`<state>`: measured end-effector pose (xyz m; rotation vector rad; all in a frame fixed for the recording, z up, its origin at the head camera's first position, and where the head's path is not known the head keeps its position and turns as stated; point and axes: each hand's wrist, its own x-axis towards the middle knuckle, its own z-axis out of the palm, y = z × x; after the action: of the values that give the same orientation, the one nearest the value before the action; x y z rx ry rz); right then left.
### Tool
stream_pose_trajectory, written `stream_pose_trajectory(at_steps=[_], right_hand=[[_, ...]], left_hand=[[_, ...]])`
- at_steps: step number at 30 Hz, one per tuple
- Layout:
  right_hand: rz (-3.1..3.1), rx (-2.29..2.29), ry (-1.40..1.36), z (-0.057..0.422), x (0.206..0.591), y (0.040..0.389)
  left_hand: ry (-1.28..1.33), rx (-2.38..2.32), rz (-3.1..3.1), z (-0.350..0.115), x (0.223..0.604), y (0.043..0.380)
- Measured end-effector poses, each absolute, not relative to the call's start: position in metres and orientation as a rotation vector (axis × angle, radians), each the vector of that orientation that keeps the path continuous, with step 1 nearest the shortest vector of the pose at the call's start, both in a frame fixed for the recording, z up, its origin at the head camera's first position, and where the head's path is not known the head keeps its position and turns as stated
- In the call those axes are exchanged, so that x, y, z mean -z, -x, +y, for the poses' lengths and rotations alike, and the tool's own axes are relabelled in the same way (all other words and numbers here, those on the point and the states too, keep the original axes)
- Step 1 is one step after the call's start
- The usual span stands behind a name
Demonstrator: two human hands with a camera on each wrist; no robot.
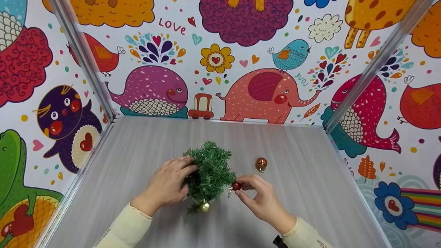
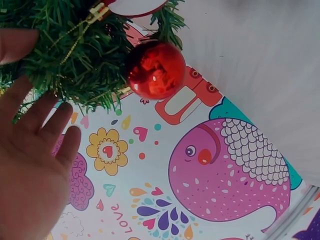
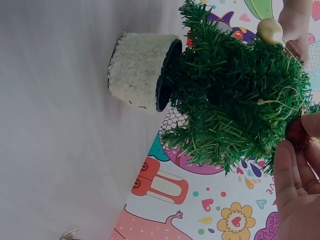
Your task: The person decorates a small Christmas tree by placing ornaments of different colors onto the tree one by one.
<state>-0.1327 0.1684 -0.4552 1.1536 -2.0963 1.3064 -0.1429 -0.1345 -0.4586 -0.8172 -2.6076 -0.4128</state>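
A small artificial Christmas tree (image 1: pixel 210 167) stands between the two hands. Its white, textured pot (image 3: pixel 137 72) shows in the right wrist view. My left hand (image 1: pixel 168 181) is at the tree's left side, fairly straight fingers touching the green branches. Between thumb and fingertips, my right hand (image 1: pixel 265 203) pinches a dark red glittery bauble (image 1: pixel 236 186) at the tree's right edge; its gold string (image 3: pixel 272 102) lies against the branches. A pale gold bauble (image 1: pixel 205 206) hangs on the near side. In the left wrist view, a shiny red bauble (image 2: pixel 156 70) hangs from another branch.
An orange-copper bauble (image 1: pixel 261 162) lies on the grey tabletop (image 1: pixel 151 137), right of the tree. Walls printed with cartoon animals (image 1: pixel 262 96) enclose the back and sides, with metal corner posts (image 1: pixel 375 69) between them.
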Motion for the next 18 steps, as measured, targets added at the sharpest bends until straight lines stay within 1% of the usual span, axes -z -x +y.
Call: stream_pose_trajectory(at_steps=[10,18], right_hand=[[-2.130,-1.362,-1.128,0.167,0.455,0.131],[-2.146,-1.445,-1.119,0.169,0.476,0.139]], left_hand=[[0.823,0.515,-2.207,-0.118,0.450,0.134],[0.920,0.493,-2.060,-0.094,0.447,0.128]])
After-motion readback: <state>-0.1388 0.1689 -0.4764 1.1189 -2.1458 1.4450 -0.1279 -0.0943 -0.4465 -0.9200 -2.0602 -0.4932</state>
